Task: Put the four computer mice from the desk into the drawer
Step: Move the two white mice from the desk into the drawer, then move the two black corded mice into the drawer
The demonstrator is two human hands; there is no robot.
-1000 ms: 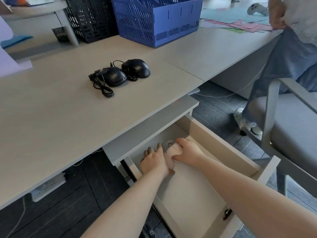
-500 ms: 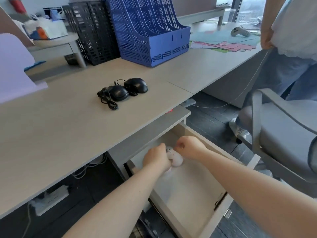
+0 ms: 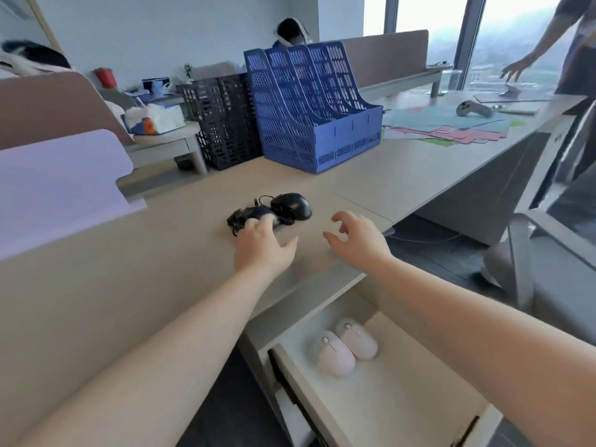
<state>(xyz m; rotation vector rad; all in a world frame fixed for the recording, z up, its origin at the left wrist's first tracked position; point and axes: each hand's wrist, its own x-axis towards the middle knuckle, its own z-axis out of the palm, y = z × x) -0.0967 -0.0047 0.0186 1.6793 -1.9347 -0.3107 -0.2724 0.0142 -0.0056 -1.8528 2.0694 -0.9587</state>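
The left hand [image 3: 263,245] spreads its grip loosely, fingertips touching the nearer black wired mouse [image 3: 258,213] on the tabletop [image 3: 96,285]. The second black mouse [image 3: 292,205] lies just beyond. The right hand [image 3: 358,237] hovers beside, grip empty, fingers curled apart. Below both hands, two pink mice [image 3: 345,348] lie touching in the open drawer [image 3: 403,398].

Bare desk [image 3: 161,269] before the black mice [image 3: 274,209]; blue file rack [image 3: 316,117] well behind.
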